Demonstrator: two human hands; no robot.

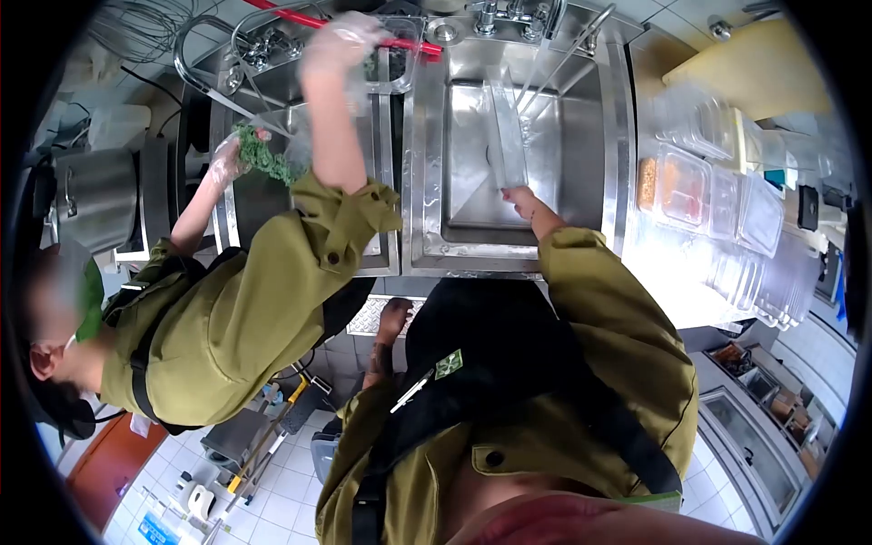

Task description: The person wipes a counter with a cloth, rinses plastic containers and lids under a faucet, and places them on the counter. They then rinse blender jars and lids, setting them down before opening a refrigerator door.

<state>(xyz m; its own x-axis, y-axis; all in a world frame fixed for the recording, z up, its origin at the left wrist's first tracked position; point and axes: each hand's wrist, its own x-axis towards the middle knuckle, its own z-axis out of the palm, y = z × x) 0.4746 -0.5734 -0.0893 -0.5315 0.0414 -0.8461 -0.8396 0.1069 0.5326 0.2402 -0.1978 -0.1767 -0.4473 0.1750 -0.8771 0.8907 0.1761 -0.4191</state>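
Observation:
My right hand (521, 202) is closed on the near end of a long clear plastic container (505, 127), which is tilted over the right sink (568, 154). Water from the faucet (552, 23) runs down beside or onto it; the exact contact is hard to tell. Down by my side, below the sink's front edge, my left hand (395, 318) hangs with curled fingers and nothing visible in it.
At my left a co-worker holds curly kale (265, 156) in one gloved hand; the other, blurred, is near a clear tub (395, 68). A red bar (409, 44) crosses behind. Clear containers (686, 191) line the right counter.

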